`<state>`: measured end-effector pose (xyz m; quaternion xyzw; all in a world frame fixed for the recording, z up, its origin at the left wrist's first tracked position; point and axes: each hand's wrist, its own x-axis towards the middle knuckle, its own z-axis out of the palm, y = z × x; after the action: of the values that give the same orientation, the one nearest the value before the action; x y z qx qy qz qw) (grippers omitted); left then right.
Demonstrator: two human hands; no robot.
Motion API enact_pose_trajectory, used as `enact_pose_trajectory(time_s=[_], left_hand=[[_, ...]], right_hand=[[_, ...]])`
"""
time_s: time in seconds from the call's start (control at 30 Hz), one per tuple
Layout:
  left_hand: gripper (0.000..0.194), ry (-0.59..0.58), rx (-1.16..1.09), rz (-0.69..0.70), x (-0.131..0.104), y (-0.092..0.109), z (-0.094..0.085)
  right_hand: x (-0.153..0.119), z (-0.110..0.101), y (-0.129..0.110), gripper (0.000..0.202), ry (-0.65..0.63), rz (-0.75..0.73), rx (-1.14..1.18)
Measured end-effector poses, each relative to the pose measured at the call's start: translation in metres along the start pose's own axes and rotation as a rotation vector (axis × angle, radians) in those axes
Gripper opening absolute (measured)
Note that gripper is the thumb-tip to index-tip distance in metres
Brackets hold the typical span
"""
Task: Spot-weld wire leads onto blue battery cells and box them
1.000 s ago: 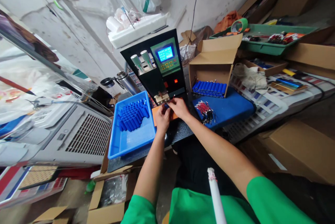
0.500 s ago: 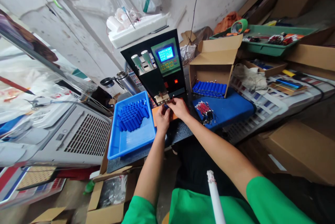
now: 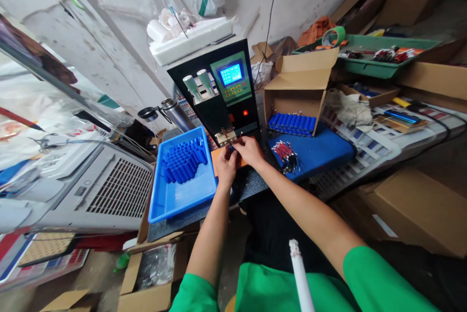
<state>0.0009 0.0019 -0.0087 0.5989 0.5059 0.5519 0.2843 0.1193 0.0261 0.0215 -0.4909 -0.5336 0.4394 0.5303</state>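
Note:
My left hand (image 3: 225,166) and my right hand (image 3: 250,150) are close together at the electrodes (image 3: 225,135) of a black spot welder (image 3: 237,103). Both have their fingers pinched; whatever small piece they hold is hidden by the fingers. Under them lies an orange block (image 3: 239,162). To the left, a blue plastic tray (image 3: 175,211) holds many blue cylindrical battery cells (image 3: 184,161). A bundle of red and black wire leads (image 3: 286,156) rests on a blue surface (image 3: 321,149) to the right. Behind it, an open cardboard box (image 3: 299,81) contains rows of blue cells (image 3: 292,123).
A steel flask (image 3: 177,113) stands behind the tray. White foam (image 3: 193,40) sits on top of the welder. A green tray (image 3: 386,66) with wires and tape is at the back right. A whitish stick (image 3: 301,275) juts up at the bottom, near the camera.
The view has shifted very slightly. Both hands stay in the same place at the electrodes.

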Motion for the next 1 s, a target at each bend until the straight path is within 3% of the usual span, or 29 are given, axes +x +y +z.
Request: enact_pose_trajectory(time_s=[0.43, 0.73, 1.0], left_hand=[[0.034, -0.006, -0.011, -0.002, -0.001, 0.004, 0.000], [0.028, 0.004, 0.018, 0.023, 0.001, 0.005, 0.002], [0.026, 0.006, 0.035, 0.009, 0.005, 0.005, 0.003]], right_hand=[[0.004, 0.000, 0.009, 0.011, -0.032, -0.016, -0.019], [-0.005, -0.021, 0.020, 0.017, -0.091, -0.059, -0.009], [0.003, -0.022, 0.027, 0.021, -0.142, -0.031, 0.040]])
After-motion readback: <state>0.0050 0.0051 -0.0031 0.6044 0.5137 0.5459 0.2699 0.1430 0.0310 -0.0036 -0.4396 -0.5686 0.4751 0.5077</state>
